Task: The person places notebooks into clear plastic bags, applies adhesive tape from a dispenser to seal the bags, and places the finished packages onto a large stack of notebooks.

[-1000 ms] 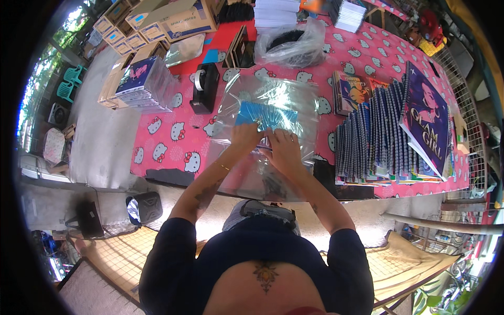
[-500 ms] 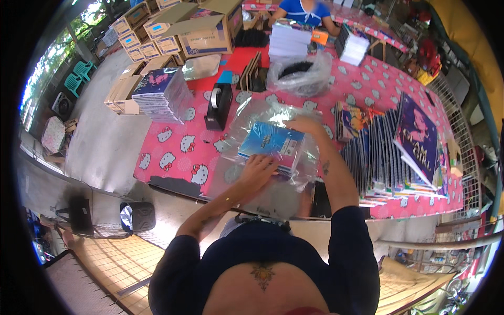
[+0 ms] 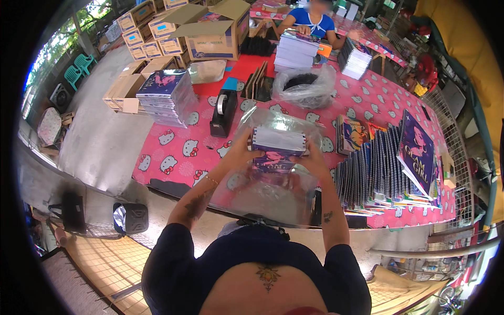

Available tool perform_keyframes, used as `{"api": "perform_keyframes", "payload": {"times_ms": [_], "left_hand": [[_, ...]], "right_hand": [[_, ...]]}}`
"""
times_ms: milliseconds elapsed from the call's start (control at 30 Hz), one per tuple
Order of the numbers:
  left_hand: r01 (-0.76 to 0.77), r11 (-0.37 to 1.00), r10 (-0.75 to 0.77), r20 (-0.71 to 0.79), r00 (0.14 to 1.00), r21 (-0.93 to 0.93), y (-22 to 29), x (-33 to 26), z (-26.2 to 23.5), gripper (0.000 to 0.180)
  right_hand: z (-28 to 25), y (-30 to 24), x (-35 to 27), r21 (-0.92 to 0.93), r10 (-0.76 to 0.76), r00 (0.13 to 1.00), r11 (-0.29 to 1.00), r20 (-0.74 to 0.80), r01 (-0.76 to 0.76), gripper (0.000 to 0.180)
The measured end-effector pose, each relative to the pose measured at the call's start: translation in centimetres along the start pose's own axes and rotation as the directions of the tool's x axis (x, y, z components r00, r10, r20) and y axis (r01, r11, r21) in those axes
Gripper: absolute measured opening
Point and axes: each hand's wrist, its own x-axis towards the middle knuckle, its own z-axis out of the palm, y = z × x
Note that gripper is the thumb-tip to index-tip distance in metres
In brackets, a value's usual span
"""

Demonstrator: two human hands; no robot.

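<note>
A small stack of notebooks point(image 3: 273, 159) stands tipped up in front of me, its purple cover toward me and its white page edges on top. My left hand point(image 3: 245, 150) grips the stack's left side, thumb on the cover. On the opposite side my right hand point(image 3: 315, 156) holds it the same way. Beneath and around the stack lies clear plastic film point(image 3: 268, 191), spread on the table. To the right of my right hand, a long leaning row of notebooks point(image 3: 375, 163) ends in a purple-covered notebook point(image 3: 417, 152).
Left of the film stands a black tape dispenser point(image 3: 223, 113), with a notebook pile point(image 3: 167, 97) beyond it. A plastic bag point(image 3: 304, 89) with something black lies behind. Cardboard boxes point(image 3: 215, 44) are piled far left. Across the pink table point(image 3: 163, 152), a person point(image 3: 310, 21) sits behind paper stacks.
The notebook stack, lying flat with a blue cover up, is now tipped up with a purple cover toward me. Both hands have moved to its sides. The person opposite now reaches onto a stack.
</note>
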Motion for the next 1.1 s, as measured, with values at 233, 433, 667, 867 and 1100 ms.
{"api": "perform_keyframes", "payload": {"times_ms": [233,433,667,867,1100], "left_hand": [[-0.011,0.998,0.016,-0.073,0.997,0.065,-2.0,2.3,-4.9,0.071],[0.490,0.847,-0.319,-0.540,0.779,0.207,-8.6,3.7,-17.6,0.026],[0.165,0.813,-0.399,-0.327,0.856,-0.559,-10.5,0.2,-13.4,0.010],[0.313,0.364,0.109,-0.373,0.921,0.877,-4.3,2.2,-16.3,0.021],[0.402,0.882,-0.470,-0.413,0.780,-0.245,-9.2,-0.2,-15.9,0.018]], "right_hand": [[0.4,-6.6,-1.8,-0.316,-0.313,0.918,0.920,-0.244,0.230,0.070],[0.5,-17.6,-1.8,-0.720,-0.346,0.898,0.547,0.270,0.427,0.036],[6.2,-19.2,1.1,-0.768,-0.388,0.904,0.519,0.182,0.377,0.046],[8.4,-18.6,3.3,-0.848,-0.385,0.912,0.429,0.140,0.312,0.058],[9.1,-20.9,3.4,-0.836,-0.258,0.963,0.509,0.079,0.205,0.058]]}}
